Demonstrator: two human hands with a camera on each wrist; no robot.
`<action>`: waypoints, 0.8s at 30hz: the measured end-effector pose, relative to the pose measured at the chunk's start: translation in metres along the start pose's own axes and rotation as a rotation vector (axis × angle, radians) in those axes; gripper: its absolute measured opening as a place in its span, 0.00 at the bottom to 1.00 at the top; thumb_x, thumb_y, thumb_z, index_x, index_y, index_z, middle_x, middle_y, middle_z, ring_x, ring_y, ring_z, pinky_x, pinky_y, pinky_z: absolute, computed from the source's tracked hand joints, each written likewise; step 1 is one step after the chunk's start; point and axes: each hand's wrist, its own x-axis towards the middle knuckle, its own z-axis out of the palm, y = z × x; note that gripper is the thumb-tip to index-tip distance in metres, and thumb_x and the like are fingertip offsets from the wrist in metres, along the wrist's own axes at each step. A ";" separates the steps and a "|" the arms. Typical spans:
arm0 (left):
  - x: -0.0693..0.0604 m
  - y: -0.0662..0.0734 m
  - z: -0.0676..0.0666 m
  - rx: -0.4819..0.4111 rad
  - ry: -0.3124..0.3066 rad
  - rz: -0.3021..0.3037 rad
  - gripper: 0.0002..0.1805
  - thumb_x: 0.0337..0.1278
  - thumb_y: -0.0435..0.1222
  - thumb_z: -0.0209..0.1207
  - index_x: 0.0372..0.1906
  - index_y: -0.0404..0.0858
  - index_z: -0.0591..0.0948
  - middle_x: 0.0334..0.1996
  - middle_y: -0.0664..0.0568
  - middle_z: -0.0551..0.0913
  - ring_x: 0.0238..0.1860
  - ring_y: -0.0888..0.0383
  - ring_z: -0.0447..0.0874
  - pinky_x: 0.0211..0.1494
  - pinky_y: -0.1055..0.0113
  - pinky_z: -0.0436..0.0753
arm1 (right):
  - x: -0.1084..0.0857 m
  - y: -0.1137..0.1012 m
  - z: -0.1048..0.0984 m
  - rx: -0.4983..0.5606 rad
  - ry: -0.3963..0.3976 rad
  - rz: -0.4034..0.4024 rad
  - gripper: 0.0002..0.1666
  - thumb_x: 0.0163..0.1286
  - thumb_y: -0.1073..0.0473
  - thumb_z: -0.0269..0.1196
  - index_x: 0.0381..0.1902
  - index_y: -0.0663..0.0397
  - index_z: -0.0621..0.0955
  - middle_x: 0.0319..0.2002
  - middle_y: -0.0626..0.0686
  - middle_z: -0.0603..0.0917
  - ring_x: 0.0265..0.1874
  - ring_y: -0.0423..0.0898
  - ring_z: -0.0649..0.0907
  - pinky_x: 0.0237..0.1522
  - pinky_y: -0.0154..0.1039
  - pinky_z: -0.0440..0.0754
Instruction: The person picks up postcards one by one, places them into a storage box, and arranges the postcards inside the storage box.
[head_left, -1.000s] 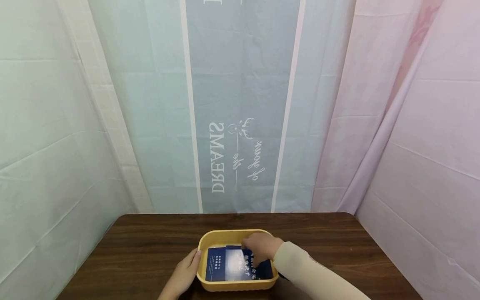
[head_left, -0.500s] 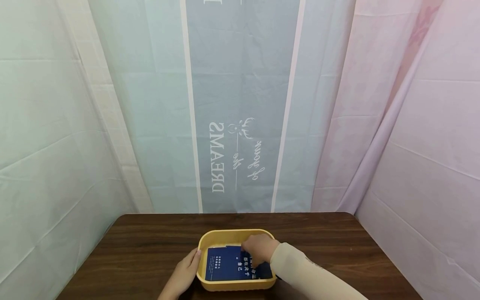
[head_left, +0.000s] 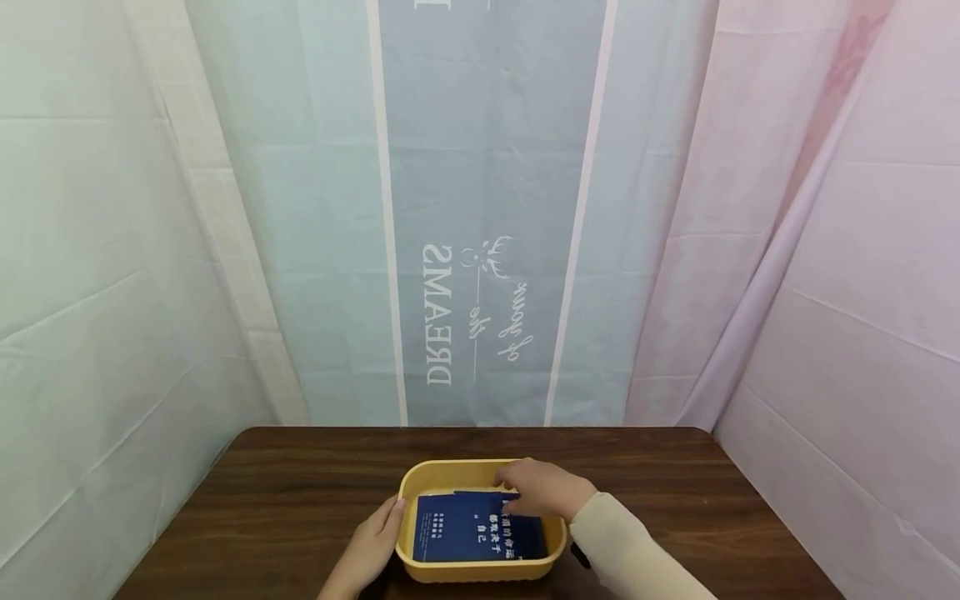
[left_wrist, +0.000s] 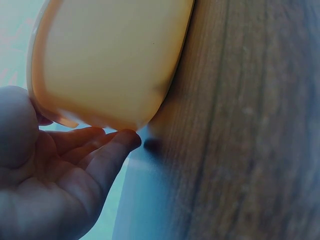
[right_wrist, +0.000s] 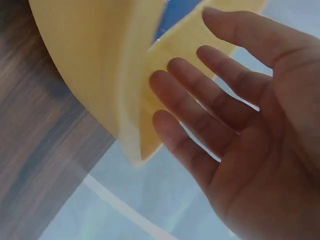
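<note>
A yellow plastic tub (head_left: 480, 572) stands near the table's front edge. Dark blue printed covers (head_left: 457, 533) with white lettering lie flat inside; whether they are booklets or cards I cannot tell. My left hand (head_left: 369, 542) grips the tub's left side, thumb over the rim. In the left wrist view its fingers (left_wrist: 107, 152) press against the outer wall. Over the tub's right part is my right hand (head_left: 547, 490), hiding some of the rim. The right wrist view shows this hand's fingers (right_wrist: 195, 107) spread and gently bent, with nothing in them.
The tub rests on a dark brown wooden table (head_left: 315, 483) with rounded far corners. A pale blue-grey curtain (head_left: 480, 167) with lettering hangs behind it. White cloth sheets (head_left: 97, 292) close in both sides.
My right hand has moved off the blue covers towards the right rim, and its fingers have loosened. More lettering shows now. A bright glare on the covers has gone. My left hand keeps its grip.
</note>
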 end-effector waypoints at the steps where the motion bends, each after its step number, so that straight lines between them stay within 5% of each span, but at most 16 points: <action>1: 0.000 0.000 0.000 -0.001 0.000 0.001 0.35 0.80 0.53 0.40 0.68 0.24 0.70 0.62 0.30 0.76 0.64 0.34 0.73 0.62 0.37 0.72 | -0.003 0.002 0.000 0.017 0.023 -0.017 0.20 0.67 0.53 0.70 0.56 0.49 0.83 0.49 0.47 0.85 0.48 0.42 0.83 0.49 0.42 0.84; 11: 0.000 0.001 0.000 -0.008 -0.007 0.008 0.34 0.81 0.51 0.41 0.68 0.24 0.69 0.62 0.30 0.75 0.64 0.34 0.72 0.63 0.37 0.71 | -0.029 0.013 0.011 0.063 0.336 -0.148 0.15 0.70 0.60 0.65 0.54 0.51 0.83 0.48 0.46 0.84 0.48 0.44 0.81 0.49 0.45 0.83; 24: -0.004 -0.001 -0.002 0.021 0.010 0.038 0.33 0.80 0.51 0.44 0.69 0.27 0.70 0.61 0.32 0.77 0.61 0.37 0.76 0.59 0.38 0.75 | -0.055 0.017 0.036 0.107 0.691 -0.020 0.22 0.65 0.61 0.70 0.57 0.49 0.81 0.53 0.47 0.82 0.55 0.48 0.79 0.52 0.56 0.78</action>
